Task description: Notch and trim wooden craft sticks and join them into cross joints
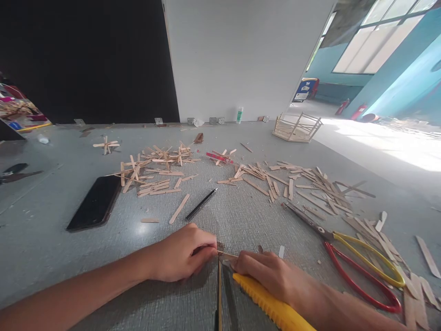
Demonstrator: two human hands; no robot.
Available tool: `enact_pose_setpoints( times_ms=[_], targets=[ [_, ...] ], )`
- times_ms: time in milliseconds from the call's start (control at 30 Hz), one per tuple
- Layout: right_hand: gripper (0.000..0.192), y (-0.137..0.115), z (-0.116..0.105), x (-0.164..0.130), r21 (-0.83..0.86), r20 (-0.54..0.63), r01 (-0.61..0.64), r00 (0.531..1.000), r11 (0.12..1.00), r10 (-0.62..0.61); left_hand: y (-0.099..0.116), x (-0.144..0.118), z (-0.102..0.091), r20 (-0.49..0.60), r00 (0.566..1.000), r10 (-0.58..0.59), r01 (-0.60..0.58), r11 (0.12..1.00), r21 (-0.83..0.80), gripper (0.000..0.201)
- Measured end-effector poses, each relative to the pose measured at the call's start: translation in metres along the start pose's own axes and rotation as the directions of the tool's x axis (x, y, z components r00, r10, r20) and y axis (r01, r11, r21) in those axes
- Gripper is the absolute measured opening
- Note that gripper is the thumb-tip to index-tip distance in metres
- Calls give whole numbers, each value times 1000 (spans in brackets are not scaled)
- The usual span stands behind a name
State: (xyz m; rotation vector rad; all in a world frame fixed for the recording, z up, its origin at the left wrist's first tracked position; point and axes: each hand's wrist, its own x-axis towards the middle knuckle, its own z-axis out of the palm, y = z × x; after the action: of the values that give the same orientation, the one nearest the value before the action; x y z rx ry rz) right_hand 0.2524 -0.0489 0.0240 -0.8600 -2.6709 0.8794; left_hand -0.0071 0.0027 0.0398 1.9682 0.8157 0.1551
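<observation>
My left hand (184, 255) is closed in a pinch on a thin wooden craft stick (227, 254), seen nearly edge-on. The stick's other end meets the fingertips of my right hand (268, 273). That hand is curled over a yellow utility knife (265, 301), whose short blade points at the stick; the full grip is hidden. Between the hands, a long narrow strip (219, 294) runs toward the near edge, beside a dark shadow; its kind is unclear. A black pen (201, 204) and a single craft stick (179, 209) lie just beyond my left hand.
Scissors (332, 236) with yellow and red handles lie at right, beside scattered craft sticks (320, 188). A black phone (94, 202) rests at left. Farther back are joined stick pieces (165, 156), a stick frame (298, 128) and a glue stick (239, 115) before an upright panel (237, 55).
</observation>
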Motion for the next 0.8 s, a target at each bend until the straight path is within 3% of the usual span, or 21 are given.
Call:
enact_pose_setpoints(
  times_ms=[300,600,800],
  targets=[
    [12,-2,-3,1,74,-53,16,999,997,-12,0,0,1,20,999,-47,48,998,-50,40],
    [7,6,1,3,286,-54,-90,993,954,109,-2,0,2,38,997,-60,63,994,-90,39],
    [11,11,5,6,325,-111,-80,986,942,122,-2,-2,2,38,996,-80,83,991,-100,37]
  ],
)
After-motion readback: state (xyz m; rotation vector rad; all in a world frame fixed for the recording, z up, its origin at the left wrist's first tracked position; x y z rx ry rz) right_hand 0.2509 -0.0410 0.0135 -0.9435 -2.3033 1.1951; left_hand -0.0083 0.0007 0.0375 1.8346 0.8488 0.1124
